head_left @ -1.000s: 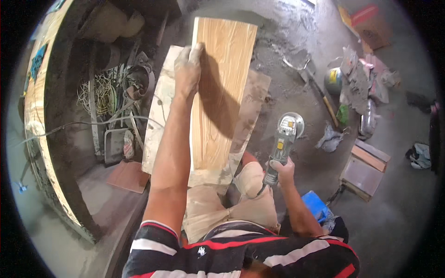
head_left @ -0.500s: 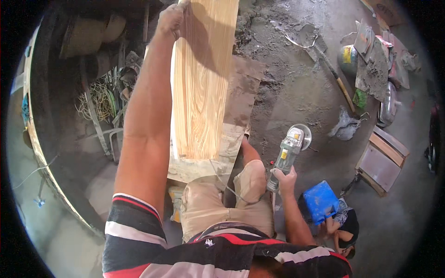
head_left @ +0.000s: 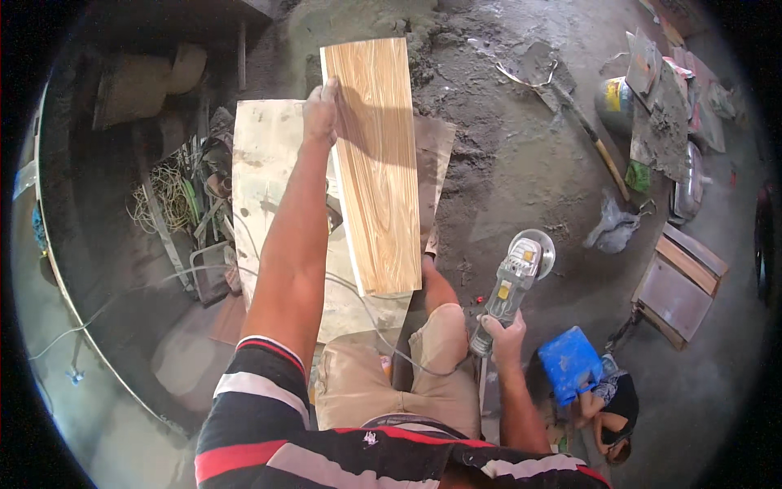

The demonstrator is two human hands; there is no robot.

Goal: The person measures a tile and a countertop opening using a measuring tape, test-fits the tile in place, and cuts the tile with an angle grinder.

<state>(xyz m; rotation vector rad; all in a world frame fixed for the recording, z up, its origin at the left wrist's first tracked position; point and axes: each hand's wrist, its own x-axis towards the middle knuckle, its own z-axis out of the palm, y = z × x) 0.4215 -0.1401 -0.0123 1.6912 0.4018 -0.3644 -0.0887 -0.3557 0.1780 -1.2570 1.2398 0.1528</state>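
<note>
My left hand is closed on the left edge of a long wood-grain tile, near its far end. Its left side shows a thin white edge. The tile is above a pale, dusty board; I cannot tell whether they touch. In my right hand is an angle grinder, gripped by its body beside my right knee. The grinder's disc points away from me, off to the right of the tile. A grey cord runs across below the tile's near end.
A long-handled shovel lies on the mortar-covered ground at right. A person is low down at the lower right, beside a blue plastic container. Coiled wire and scrap lie at left. A stack of panels sits far right.
My left hand and the tile have come toward me and shifted right; the tile's far end now shows. More of the board is uncovered at left. The grinder has moved slightly.
</note>
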